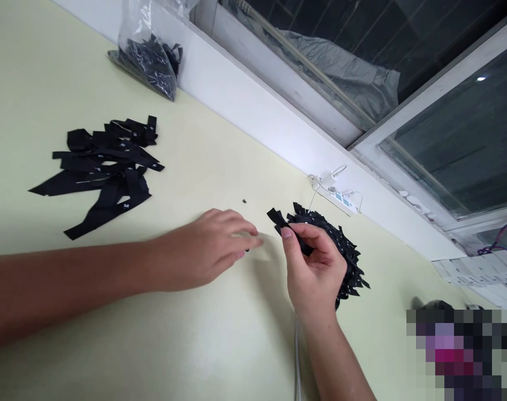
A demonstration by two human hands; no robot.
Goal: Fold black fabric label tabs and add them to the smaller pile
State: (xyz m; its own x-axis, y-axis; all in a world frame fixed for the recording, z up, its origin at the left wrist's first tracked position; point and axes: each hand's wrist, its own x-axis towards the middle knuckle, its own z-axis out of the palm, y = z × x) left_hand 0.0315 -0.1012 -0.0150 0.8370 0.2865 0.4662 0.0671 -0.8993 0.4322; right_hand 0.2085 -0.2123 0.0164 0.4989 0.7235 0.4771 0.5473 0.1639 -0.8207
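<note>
Left hand (pixel 211 248), fingers loosely bent and slightly apart, is over the smooth, pale yellow-green table (pixel 186 345). Flat black fabric strips (pixel 107 161), some white-marked, overlap at left, near a crinkled clear plastic bag (pixel 153 67) of dark pieces, cut off above. Right hand (pixel 318 273) pinches a small black strip (pixel 277 218) between thumb and finger, partly hiding a bristly black heap (pixel 353 256). Behind run a white ledge (pixel 253 111), a power strip (pixel 340 199) and dark window panes (pixel 466 133); pixelation obscures the lower right.
</note>
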